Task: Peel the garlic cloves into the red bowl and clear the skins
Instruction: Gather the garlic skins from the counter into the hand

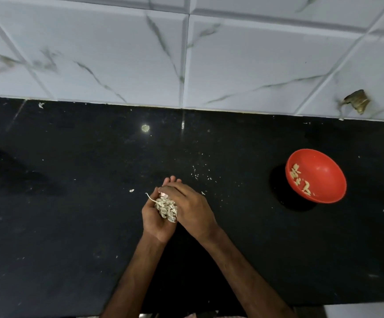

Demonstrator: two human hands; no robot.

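Garlic skins [166, 208]: pale, papery, crumpled clump w/ long axis running along the palm, near edge to wall; one thin strip sticks out to the left. L hand [156, 219] cups them, palm up, over the black counter [71, 226]. R hand [192, 206] lies on top, fingers nearly straight. Red bowl [326, 171] well apart to the right, peeled cloves [300, 177] along its left inner side.
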